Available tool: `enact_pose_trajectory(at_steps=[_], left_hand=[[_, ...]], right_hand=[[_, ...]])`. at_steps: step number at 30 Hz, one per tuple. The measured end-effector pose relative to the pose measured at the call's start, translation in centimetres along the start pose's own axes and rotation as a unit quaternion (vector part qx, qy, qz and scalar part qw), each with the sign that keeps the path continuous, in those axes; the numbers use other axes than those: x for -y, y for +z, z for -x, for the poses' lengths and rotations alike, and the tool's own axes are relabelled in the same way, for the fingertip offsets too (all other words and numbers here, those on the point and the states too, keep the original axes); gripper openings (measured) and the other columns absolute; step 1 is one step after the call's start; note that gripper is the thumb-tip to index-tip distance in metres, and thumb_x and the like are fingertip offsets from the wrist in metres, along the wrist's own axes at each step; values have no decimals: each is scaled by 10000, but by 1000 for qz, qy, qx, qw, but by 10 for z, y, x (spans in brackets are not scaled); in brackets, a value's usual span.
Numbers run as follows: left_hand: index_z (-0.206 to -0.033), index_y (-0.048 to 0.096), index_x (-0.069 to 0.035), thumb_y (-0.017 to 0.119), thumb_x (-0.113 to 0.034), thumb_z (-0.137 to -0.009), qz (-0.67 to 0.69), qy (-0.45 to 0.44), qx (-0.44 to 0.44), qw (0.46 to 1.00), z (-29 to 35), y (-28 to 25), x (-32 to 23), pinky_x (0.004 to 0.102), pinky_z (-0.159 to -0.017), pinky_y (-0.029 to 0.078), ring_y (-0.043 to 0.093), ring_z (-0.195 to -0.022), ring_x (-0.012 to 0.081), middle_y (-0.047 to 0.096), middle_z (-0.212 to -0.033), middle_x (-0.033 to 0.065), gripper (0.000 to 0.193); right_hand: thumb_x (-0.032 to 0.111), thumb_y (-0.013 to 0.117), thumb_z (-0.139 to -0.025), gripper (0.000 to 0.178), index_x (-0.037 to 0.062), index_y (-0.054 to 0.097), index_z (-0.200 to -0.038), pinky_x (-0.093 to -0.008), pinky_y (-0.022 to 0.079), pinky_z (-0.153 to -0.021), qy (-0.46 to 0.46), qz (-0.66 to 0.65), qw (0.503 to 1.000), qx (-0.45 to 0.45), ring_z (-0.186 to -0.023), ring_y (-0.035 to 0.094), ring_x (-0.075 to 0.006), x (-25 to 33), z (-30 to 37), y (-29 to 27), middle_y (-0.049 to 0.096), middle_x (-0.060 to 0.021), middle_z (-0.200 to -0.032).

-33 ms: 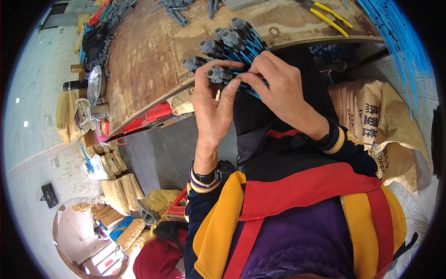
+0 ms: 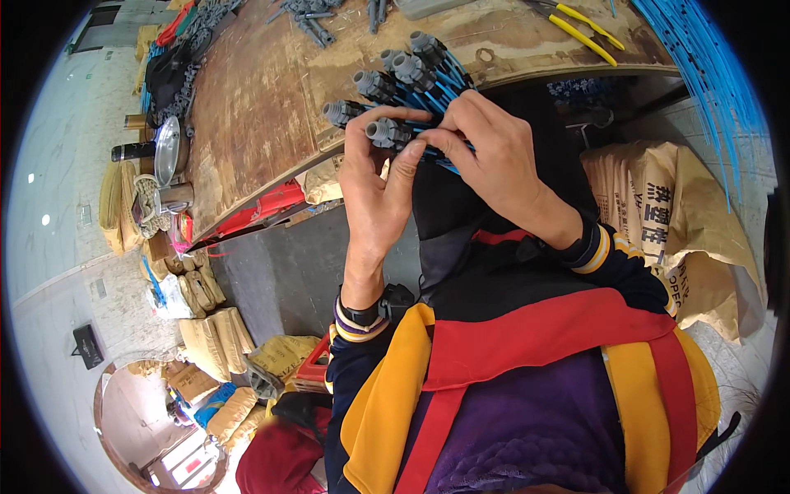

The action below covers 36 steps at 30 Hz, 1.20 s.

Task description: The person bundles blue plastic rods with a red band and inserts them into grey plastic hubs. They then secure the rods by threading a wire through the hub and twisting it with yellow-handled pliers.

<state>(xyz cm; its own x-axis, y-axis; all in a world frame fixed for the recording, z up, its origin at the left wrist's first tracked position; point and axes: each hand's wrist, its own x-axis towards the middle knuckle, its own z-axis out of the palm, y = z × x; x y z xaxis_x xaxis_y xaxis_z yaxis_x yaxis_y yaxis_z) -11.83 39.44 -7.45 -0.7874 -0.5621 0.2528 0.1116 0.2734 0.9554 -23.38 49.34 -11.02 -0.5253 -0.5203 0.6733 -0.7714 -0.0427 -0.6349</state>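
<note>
At the near edge of the large, worn, brown wooden table (image 2: pixel 255 90) are the bare left hand (image 2: pixel 374 193) and the bare right hand (image 2: pixel 498 148). The left holds, between thumb and forefinger, one grey ribbed plastic connector (image 2: pixel 385 132) — the nearest of a cluster (image 2: pixel 410 67) with thin blue strands (image 2: pixel 445 87); the right's thumb and forefinger are narrowly together beside it — whether they grip something, I cannot tell.

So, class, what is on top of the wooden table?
The wooden table bears grey parts, a yellow-handled tool and part of a translucent tray. The held grey-tipped bundle covers whatever is behind it.
</note>
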Motion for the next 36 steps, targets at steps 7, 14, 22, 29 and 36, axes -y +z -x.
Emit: enact_pose_trajectory(at_steps=[7,14,22,29,36], left_hand=[[-1171,483,5,610,-11,-921,-65,32,31,997,-5,-3,-1,238,-781,490,576,-895,89,631,-1082,92,281],[-1173,482,1,636,-12,-907,-51,-8,44,998,-9,-3,-4,241,-815,486,576,-916,97,628,-1092,91,308],[-1193,480,-5,664,5,-883,19,9,-24,999,3,6,4,235,-834,478,572,-945,99,611,-1141,95,361],[-1184,469,-9,660,28,-868,-26,-15,-123,992,10,21,-3,229,-808,475,569,-923,98,603,-1129,94,371],[-1167,466,-14,615,50,-859,-13,-25,-143,989,12,24,-4,235,-791,475,559,-890,93,601,-1083,87,348]], right_hand=[[96,737,-788,214,32,533,-781,-331,442,-522,57,-18,998,20,-598,565,-245,7,-5,-4,525,-70,-715],[88,744,-781,182,16,599,-865,-296,490,-588,118,-126,984,45,-657,611,-244,-3,-5,-8,575,-90,-789],[46,724,-780,171,17,665,-938,-299,519,-636,16,-95,989,111,-710,637,-259,-2,-8,-25,620,-95,-856],[17,702,-781,156,14,664,-933,-324,528,-642,-57,-80,981,165,-740,644,-270,-7,-17,-28,632,-96,-843],[-10,699,-773,125,12,651,-887,-331,509,-609,-44,-98,984,140,-701,625,-272,-8,-14,-18,618,-99,-805]])
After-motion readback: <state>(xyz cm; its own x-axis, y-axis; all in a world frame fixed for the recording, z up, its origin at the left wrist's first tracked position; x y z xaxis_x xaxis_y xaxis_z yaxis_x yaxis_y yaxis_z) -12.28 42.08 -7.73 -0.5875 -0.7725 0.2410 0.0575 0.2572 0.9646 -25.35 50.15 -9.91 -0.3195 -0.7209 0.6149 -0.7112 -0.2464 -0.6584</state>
